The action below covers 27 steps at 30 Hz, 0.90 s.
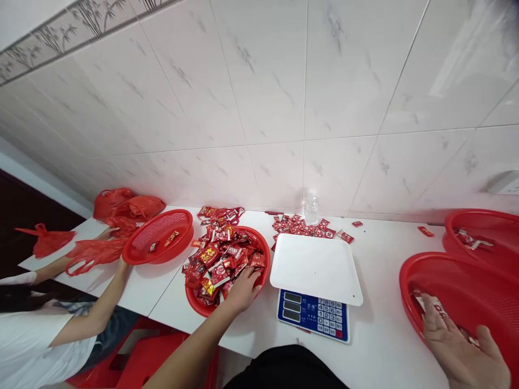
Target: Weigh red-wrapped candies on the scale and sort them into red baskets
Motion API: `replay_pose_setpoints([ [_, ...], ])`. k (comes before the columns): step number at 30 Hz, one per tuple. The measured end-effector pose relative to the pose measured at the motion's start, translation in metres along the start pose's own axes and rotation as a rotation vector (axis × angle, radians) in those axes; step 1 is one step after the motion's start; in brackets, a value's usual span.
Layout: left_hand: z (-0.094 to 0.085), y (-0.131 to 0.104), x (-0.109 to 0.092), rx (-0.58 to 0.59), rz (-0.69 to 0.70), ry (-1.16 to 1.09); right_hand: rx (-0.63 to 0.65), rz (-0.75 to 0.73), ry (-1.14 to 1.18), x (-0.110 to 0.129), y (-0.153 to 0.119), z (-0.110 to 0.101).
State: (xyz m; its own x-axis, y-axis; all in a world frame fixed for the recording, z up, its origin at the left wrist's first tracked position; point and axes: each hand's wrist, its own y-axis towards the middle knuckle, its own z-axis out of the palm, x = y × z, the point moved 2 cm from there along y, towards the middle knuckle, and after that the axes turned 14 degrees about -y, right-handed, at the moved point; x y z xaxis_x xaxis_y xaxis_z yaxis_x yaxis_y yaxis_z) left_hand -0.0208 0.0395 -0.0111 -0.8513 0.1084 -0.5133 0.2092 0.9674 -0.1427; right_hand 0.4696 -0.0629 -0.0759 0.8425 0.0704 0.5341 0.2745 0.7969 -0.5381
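Note:
My left hand (pixel 243 289) rests on the right side of a heap of small red packets (pixel 221 265), its fingers stretched out over them. They fill a red plastic basket (pixel 263 243) beyond its rim. Palm up, my right hand (pixel 462 346) hovers at another red basket (pixel 413 265) on the right, fingers spread and thumb apart. Just behind those fingers a red and white packet (pixel 440 307) shows inside that basket, partly covered. Between my hands stands a digital scale (pixel 312 316) with a bare white pan (pixel 316 265).
Small red packets (pixel 300 224) lie loose behind the scale, near a clear plastic bottle (pixel 312 208). Another red basket (pixel 478 216) stands at back right. On the left a co-worker (pixel 44 340) touches a red basket (pixel 158 256) beside red plastic bags (pixel 138 208). A tiled wall borders the table.

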Motion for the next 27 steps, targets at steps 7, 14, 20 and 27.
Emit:
replay_pose_setpoints([
  [7, -0.008, 0.027, -0.001, -0.015, -0.104, -0.026, 0.043, -0.070, 0.078, -0.008, 0.000, 0.016],
  [14, -0.006, 0.050, 0.004, 0.020, -0.132, -0.051, 0.056, -0.111, -0.044, -0.016, 0.004, 0.025],
  [20, 0.009, 0.062, 0.006, 0.049, -0.186, 0.113, 0.117, -0.020, -0.128, -0.025, 0.001, 0.045],
  [27, -0.002, 0.071, -0.007, -0.009, -0.166, 0.158, 0.131, 0.051, -0.159, -0.033, -0.005, 0.054],
])
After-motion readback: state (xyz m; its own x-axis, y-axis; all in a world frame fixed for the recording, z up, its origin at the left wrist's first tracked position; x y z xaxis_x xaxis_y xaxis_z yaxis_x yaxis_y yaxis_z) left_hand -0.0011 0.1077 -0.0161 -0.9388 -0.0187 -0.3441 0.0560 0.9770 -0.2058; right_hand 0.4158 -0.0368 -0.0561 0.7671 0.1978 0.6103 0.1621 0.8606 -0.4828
